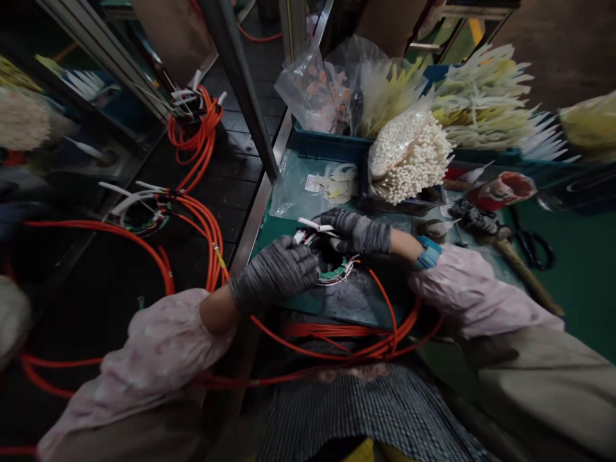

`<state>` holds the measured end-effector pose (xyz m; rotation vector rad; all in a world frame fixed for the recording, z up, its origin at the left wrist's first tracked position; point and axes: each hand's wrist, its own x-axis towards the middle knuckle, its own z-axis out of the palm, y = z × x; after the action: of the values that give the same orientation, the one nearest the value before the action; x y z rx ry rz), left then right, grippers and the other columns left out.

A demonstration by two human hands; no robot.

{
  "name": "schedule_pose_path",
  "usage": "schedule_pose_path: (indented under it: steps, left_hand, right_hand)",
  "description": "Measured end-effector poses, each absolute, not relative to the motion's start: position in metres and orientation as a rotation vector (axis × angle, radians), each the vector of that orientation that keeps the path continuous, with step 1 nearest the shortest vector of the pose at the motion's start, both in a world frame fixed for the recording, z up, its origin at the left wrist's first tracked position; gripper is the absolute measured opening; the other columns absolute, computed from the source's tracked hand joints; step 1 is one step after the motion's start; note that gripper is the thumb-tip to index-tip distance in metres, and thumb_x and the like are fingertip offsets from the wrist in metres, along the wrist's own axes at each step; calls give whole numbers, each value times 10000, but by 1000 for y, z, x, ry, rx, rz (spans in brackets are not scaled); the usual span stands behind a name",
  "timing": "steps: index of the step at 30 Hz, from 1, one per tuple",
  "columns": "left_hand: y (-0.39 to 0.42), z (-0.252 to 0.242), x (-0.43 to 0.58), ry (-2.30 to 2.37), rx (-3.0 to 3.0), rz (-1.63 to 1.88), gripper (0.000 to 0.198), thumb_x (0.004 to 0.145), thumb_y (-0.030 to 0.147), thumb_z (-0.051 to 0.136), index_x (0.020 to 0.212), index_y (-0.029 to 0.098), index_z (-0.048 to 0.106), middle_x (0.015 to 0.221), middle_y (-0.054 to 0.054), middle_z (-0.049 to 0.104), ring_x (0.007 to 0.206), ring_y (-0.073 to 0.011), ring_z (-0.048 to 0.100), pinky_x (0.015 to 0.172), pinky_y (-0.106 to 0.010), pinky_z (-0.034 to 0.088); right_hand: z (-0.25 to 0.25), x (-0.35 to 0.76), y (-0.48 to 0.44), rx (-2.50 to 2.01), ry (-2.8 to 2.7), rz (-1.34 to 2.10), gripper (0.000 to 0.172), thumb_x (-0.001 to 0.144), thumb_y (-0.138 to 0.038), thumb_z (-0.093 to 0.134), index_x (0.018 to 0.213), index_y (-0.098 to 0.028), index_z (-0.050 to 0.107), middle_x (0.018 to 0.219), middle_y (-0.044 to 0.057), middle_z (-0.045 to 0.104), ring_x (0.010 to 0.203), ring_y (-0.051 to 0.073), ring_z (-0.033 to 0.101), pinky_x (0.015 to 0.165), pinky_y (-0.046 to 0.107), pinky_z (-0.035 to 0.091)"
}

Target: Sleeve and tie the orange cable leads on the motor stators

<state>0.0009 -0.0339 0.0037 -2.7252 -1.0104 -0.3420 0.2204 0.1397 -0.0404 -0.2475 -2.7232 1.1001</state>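
Both my hands wear grey knit gloves and meet over the near edge of a green bench. My left hand [276, 271] is closed around the end of an orange cable [337, 333], where thin green and white wires [337, 273] fan out. My right hand [356, 232] pinches a small white sleeve or tie [315, 226] at the same cable end. The orange cable loops down across my lap and off to the left.
A bundle of white ties [409, 154] and clear bags of parts [322, 90] sit in a blue tray [327, 144] at the back. Scissors [532, 247] and a wooden-handled tool [524, 276] lie right. More orange cable coils [197, 135] hang on the dark rack left.
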Motion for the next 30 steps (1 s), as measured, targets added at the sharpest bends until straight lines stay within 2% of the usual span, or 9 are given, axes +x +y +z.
schedule_pose_path:
  steps: [3,7,11,14,17,21,24,27,30]
  left_hand:
    - [-48,-1,1,-1064,-2632,-390,253,1064,138,493,994,259,704,956,4,777,867,-213,655,802,-403,437]
    - [-60,-14,2,-1129,-2476,-464,238,1021,130,532,1106,255,716,1206,-10,825,1156,-241,728,1021,-448,494]
    - [-49,-31,-5,-1211,-2616,-593,108,966,284,705,1072,266,716,1274,-18,817,1364,-294,672,1274,-596,337]
    - [-39,-42,-10,-1201,-2745,-717,161,931,376,820,1003,280,714,1117,30,841,1306,-250,713,1333,-561,277]
    - [-42,-45,-5,-1332,-2732,-764,180,912,342,850,993,277,702,1054,33,840,1212,-230,749,1313,-535,321]
    - [-64,-44,23,-1541,-2516,-725,209,892,304,855,987,259,674,1061,10,840,1116,-240,756,1092,-456,463]
    - [-76,-45,44,-1677,-2301,-751,202,889,351,839,948,272,663,980,14,834,1042,-266,745,942,-451,438]
    - [-80,-49,53,-1713,-2223,-792,188,897,373,827,929,277,669,934,15,823,1007,-276,727,879,-445,401]
    - [-78,-53,51,-1708,-2260,-818,201,894,390,846,925,281,680,946,33,823,1009,-262,716,866,-438,379]
  right_hand:
    - [-48,210,139,-238,-2671,1162,497,848,-172,694,1344,-174,688,1324,113,747,1172,258,710,1068,445,604]
    - [-60,218,117,-433,-2443,1064,526,918,-234,669,1440,-184,631,1399,157,712,1266,294,688,1120,505,573]
    - [-48,254,100,-629,-2265,807,450,1003,-350,647,1442,-253,641,1383,128,710,1272,303,678,1104,513,571]
    - [-32,287,107,-872,-2227,429,255,1022,-359,639,1234,-283,758,1253,107,739,1200,326,674,1096,546,533]
    - [-27,307,123,-1081,-2205,97,206,1006,-395,672,1101,-260,796,1226,129,737,1218,377,615,1142,641,429]
    - [-39,299,142,-1202,-2209,-13,268,961,-475,744,1083,-239,784,1464,154,674,1419,443,478,1218,718,294]
    - [-52,282,155,-1228,-2161,28,294,977,-383,709,1244,-262,733,1525,119,652,1483,408,464,1267,733,247]
    - [-60,272,165,-1238,-2078,106,405,975,-282,671,1378,-243,680,1487,148,672,1477,401,485,1274,743,243]
    - [-59,273,166,-1195,-2032,212,370,953,-271,704,1317,-207,723,1451,203,675,1492,422,437,1279,740,196]
